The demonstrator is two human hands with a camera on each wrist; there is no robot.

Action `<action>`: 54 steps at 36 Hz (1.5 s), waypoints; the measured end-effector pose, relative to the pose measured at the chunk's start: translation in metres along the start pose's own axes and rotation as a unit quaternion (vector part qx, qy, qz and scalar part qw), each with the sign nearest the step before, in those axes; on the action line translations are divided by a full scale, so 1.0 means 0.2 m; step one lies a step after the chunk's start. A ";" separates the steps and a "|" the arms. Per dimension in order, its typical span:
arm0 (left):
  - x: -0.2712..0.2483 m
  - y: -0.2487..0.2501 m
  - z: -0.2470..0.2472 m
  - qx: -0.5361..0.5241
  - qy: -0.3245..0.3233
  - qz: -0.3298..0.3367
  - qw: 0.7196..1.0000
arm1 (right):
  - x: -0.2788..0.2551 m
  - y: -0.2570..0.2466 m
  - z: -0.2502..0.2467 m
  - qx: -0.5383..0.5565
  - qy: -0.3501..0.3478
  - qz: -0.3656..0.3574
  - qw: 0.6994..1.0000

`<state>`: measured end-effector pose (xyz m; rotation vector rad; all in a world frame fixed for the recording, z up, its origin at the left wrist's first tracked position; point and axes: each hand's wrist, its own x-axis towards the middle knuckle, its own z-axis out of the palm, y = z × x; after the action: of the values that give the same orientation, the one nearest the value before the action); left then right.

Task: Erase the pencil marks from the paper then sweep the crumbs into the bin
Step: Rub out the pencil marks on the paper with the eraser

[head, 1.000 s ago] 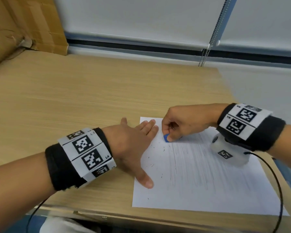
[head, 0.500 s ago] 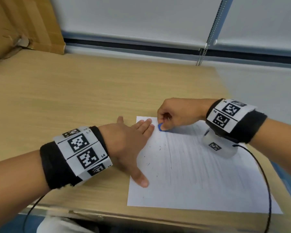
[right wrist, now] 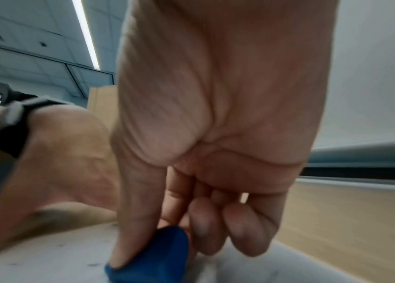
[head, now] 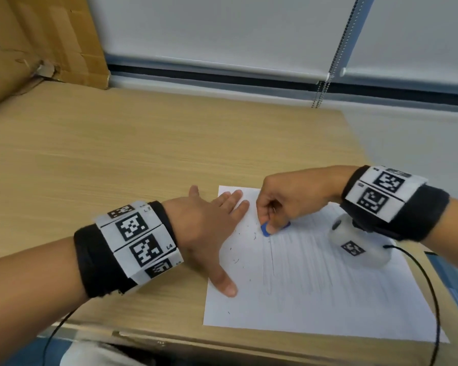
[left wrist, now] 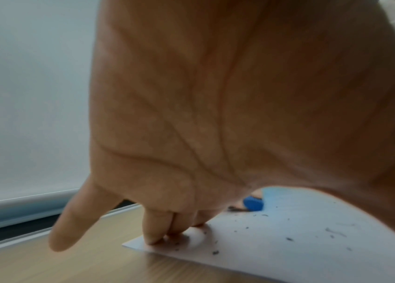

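Right of centre in the head view, a blue eraser [head: 265, 230] is pinched by the right hand [head: 292, 198], thumb on one side and curled fingers on the other, and its lower edge is pressed onto the paper [head: 328, 294]. From the right wrist view the thumb [right wrist: 138, 220] is seen lying flat along the eraser [right wrist: 157, 254], with the other fingers tucked in beside it.

Just left of that, the left hand [head: 209, 228] is laid flat and spread, palm down, nothing held; its fingertips [left wrist: 154, 236] are pressed on the sheet's upper left corner, the thumb [head: 224, 282] is stretched down onto the left margin, and the little finger is stuck out over the bare wood.

Faint vertical pencil marks [head: 310, 260] are spread across the middle of the sheet, and dark eraser crumbs [head: 237, 260] are scattered between the two hands.

The paper is laid on a light wooden desk [head: 117, 154], near its lower right corner. Tagged black wristbands are worn on both wrists, the right one [head: 391, 199] with a small white camera [head: 354, 241] under it. Cardboard [head: 37, 40] is stacked at the upper left, and white roller blinds [head: 222, 30] with a bead chain [head: 336, 48] are hung along the top. No bin can be made out.
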<state>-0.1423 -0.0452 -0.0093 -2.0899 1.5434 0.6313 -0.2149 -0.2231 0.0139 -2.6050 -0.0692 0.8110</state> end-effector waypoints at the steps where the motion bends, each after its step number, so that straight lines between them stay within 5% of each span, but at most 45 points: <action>1: 0.00 0.00 0.00 0.002 -0.001 0.001 1.000 | 0.01 0.01 -0.02 -0.005 0.029 0.004 1.000; 5: -0.01 0.00 -0.01 0.009 -0.007 -0.002 1.000 | 0.07 0.08 -0.04 -0.041 0.163 0.026 0.985; 11: -0.02 0.00 -0.01 0.003 -0.006 -0.001 1.000 | 0.01 0.02 0.02 -0.005 0.028 -0.006 1.000; 17: -0.03 0.01 -0.02 0.019 -0.002 -0.005 1.000 | 0.07 0.09 -0.03 -0.034 0.168 0.018 0.985; 23: -0.02 0.02 -0.02 0.018 -0.006 -0.007 1.000 | 0.02 0.03 -0.02 -0.031 0.031 0.006 0.999; 28: -0.02 0.02 -0.02 0.029 -0.002 -0.005 1.000 | 0.07 0.09 -0.06 -0.048 0.157 0.039 0.986; 34: -0.02 0.01 -0.01 0.020 -0.004 -0.005 1.000 | 0.01 0.03 -0.01 -0.039 0.023 0.009 0.999; 40: -0.02 0.01 -0.02 0.023 -0.004 -0.002 1.000 | 0.07 0.09 -0.06 -0.065 0.160 0.048 0.984; 46: -0.03 0.02 -0.03 0.018 -0.013 -0.004 1.000 | 0.03 0.02 -0.02 -0.066 0.037 0.015 0.997; 51: -0.03 0.02 -0.04 0.019 -0.018 -0.007 1.000 | 0.08 0.05 -0.05 -0.074 0.157 0.044 0.984; 54: -0.04 0.02 -0.04 0.017 -0.020 -0.013 1.000 | 0.05 0.03 -0.02 -0.069 0.131 0.032 0.989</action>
<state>-0.1475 -0.0461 0.0010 -2.0561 1.4920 0.6290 -0.2046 -0.2289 0.0084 -2.8336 0.0357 0.4946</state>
